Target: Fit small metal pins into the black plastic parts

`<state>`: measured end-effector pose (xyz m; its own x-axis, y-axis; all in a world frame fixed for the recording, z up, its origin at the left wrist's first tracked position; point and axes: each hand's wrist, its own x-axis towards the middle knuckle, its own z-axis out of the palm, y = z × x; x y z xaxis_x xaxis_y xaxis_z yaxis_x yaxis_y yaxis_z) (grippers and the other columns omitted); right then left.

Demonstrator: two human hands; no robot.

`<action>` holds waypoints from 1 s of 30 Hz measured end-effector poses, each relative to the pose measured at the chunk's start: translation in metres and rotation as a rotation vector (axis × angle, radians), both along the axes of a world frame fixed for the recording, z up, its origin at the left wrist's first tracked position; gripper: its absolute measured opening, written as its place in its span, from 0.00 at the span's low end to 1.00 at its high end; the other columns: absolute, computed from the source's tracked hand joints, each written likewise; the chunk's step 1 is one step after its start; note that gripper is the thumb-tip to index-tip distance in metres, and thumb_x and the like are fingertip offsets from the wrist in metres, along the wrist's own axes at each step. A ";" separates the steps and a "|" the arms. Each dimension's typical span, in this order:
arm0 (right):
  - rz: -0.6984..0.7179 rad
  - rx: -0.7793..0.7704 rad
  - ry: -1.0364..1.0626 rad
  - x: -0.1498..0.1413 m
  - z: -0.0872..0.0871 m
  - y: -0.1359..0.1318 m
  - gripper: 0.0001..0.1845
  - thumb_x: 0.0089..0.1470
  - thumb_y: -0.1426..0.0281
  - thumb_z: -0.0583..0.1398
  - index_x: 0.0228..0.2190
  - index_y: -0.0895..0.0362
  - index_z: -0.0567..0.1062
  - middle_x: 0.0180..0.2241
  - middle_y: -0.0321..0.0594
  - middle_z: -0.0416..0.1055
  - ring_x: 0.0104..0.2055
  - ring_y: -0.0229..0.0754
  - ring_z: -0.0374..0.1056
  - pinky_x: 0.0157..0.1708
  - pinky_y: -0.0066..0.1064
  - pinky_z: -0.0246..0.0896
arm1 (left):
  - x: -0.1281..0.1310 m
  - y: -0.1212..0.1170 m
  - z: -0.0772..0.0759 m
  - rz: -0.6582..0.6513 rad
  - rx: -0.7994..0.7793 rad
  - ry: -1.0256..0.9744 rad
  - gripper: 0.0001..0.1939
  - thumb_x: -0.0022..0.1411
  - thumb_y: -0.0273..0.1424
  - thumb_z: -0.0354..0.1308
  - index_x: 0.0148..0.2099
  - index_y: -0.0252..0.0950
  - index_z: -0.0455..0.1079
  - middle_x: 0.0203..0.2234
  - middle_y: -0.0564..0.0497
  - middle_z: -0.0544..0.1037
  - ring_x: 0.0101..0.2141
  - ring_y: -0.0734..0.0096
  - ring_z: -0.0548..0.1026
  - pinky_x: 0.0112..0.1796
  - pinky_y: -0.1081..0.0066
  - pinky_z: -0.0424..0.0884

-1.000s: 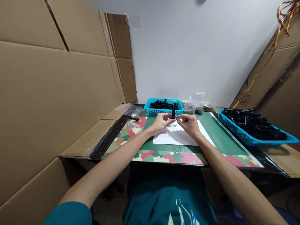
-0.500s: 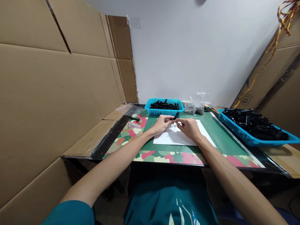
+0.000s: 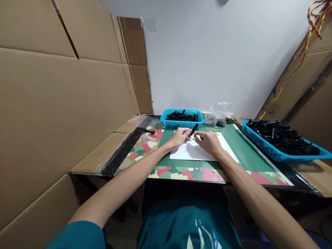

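Note:
Over a white sheet of paper (image 3: 197, 154), my left hand (image 3: 178, 137) is closed on a slim black plastic part (image 3: 194, 129), which tilts up to the right. Just to its right, my right hand (image 3: 209, 141) has its fingers curled, with thumb and forefinger close together beside the small metal pieces (image 3: 190, 138). What the right fingertips hold, if anything, is too small to make out. The metal pieces lie on the paper between the hands, partly covered by them.
Black parts fill a blue basket (image 3: 181, 124) at the back and a larger blue basket (image 3: 275, 154) on the right. Clear bags (image 3: 216, 119) of small pieces stand by the wall. A small plastic bag (image 3: 148, 139) lies left. Cardboard (image 3: 64, 103) walls the left side.
The black part in my left hand has swung a little more upright and shifted slightly left. My right fingertips have drawn slightly away from it.

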<state>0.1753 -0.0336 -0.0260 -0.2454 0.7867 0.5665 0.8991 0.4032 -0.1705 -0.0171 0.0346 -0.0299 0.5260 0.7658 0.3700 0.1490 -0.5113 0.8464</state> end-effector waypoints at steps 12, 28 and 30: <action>-0.032 -0.026 -0.076 -0.004 0.003 -0.001 0.15 0.64 0.70 0.59 0.42 0.53 0.86 0.30 0.42 0.83 0.31 0.45 0.75 0.31 0.32 0.52 | 0.000 -0.014 0.013 0.001 0.081 0.068 0.27 0.68 0.53 0.55 0.34 0.32 0.76 0.25 0.52 0.72 0.28 0.72 0.65 0.31 0.71 0.59; 0.047 0.043 0.096 0.003 -0.001 0.000 0.11 0.63 0.70 0.63 0.42 0.52 0.87 0.30 0.41 0.84 0.30 0.44 0.76 0.33 0.30 0.57 | 0.000 -0.008 0.007 -0.014 0.024 0.041 0.31 0.68 0.56 0.54 0.26 0.35 0.64 0.20 0.55 0.64 0.24 0.75 0.60 0.28 0.71 0.55; 0.070 0.049 0.135 0.003 -0.002 0.001 0.11 0.63 0.70 0.63 0.42 0.52 0.87 0.31 0.41 0.84 0.30 0.44 0.76 0.34 0.30 0.58 | 0.001 -0.008 0.007 -0.015 -0.033 0.031 0.32 0.66 0.59 0.54 0.24 0.36 0.61 0.18 0.56 0.61 0.22 0.76 0.58 0.26 0.71 0.53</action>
